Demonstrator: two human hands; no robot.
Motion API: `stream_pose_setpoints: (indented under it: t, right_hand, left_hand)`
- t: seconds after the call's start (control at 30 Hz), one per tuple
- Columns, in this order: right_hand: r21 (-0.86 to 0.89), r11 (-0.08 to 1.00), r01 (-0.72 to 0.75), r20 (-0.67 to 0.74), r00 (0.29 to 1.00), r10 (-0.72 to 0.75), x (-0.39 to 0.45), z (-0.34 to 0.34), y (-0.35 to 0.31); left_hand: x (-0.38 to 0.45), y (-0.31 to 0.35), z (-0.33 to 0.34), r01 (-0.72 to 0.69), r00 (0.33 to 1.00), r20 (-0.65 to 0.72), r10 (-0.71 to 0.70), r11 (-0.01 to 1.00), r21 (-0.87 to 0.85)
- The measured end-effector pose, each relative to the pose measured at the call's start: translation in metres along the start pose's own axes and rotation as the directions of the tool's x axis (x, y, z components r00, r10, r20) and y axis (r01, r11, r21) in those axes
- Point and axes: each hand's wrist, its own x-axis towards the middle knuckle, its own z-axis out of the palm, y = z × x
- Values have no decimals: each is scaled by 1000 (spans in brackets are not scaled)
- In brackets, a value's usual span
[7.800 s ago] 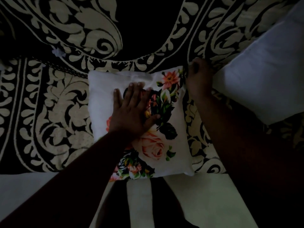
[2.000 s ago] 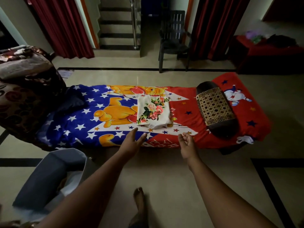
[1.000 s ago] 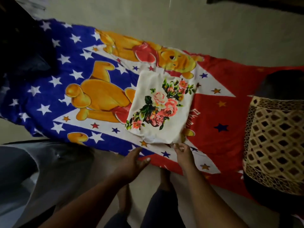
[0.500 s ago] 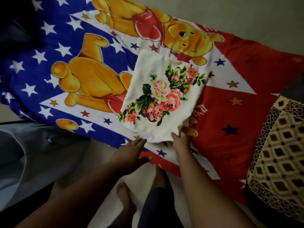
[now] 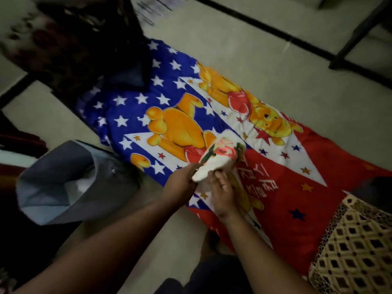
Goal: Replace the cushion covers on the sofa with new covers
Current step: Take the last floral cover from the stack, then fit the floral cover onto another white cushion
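A white cushion cover with a rose print (image 5: pixel 218 159) is lifted and bunched just above the cartoon-bear mattress (image 5: pixel 275 166). My left hand (image 5: pixel 181 185) grips its near left edge. My right hand (image 5: pixel 221 193) holds the near edge from below, fingers curled up into the cloth. Only the cover's far end still touches the mattress.
A brown and cream lattice cushion (image 5: pixel 352 247) lies at the mattress's right end. A grey fabric bin (image 5: pixel 70 183) stands open on the floor to my left. A dark patterned sofa (image 5: pixel 70 45) sits at the far left. A dark chair leg (image 5: pixel 360 32) crosses the top right.
The cover lay flat on the mattress half a second ago; both hands have taken its near edge and lifted it, so it now bunches up. The view swung left.
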Motion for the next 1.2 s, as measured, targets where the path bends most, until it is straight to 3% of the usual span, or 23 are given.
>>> stream_pose_setpoints:
  t: [0.17,0.27,0.33,0.4,0.43,0.47,0.53,0.63,0.73,0.83,0.93,1.03,1.13,1.2]
  right_hand:
    - [-200,964,172,212,969,-129,-59,68,-17]
    - [-420,841,340,317,924,-215,-102,120,-5]
    - [-581,689,433,401,889,-221,-136,156,14]
    - [-762,365,535,488,845,-219,-180,193,34]
    - [-796,253,550,513,834,-200,-199,205,42]
    - [-796,208,568,542,823,-172,-226,222,52]
    - [-804,195,561,547,828,-127,-266,251,71]
    - [-836,257,485,490,870,-49,-305,299,93]
    - [-865,166,473,496,855,149,-328,345,125]
    - [-827,238,509,561,734,383,-363,386,158]
    - [-762,314,566,631,542,555,-415,418,186]
    - [-619,302,725,749,429,504,-461,453,214]
    - [-619,495,610,783,427,453,-494,495,231]
    - [-622,637,454,778,449,440,-507,527,236]
  left_hand:
    - [-90,-35,-83,84,983,-126,-135,935,-346]
    - [-165,-62,-124,72,959,-197,-203,849,-523]
    - [-225,-84,-145,68,932,-236,-276,771,-633]
    - [-291,-109,-159,45,876,-307,-372,697,-716]
    - [-317,-117,-163,18,850,-334,-407,657,-754]
    - [-353,-129,-168,-11,813,-364,-455,612,-791]
    - [-417,-147,-175,-82,735,-406,-543,522,-849]
    - [-501,-173,-182,-174,628,-423,-653,412,-894]
    - [-582,-201,-186,-284,505,-429,-749,325,-902]
    - [-652,-227,-190,-362,365,-380,-850,246,-899]
    - [-710,-257,-192,-435,205,-304,-930,191,-880]
    - [-762,-285,-192,-490,49,-239,-970,185,-852]
    - [-808,-315,-187,-455,-166,-210,-963,264,-850]
    - [-842,-342,-177,-262,-339,-240,-910,337,-904]
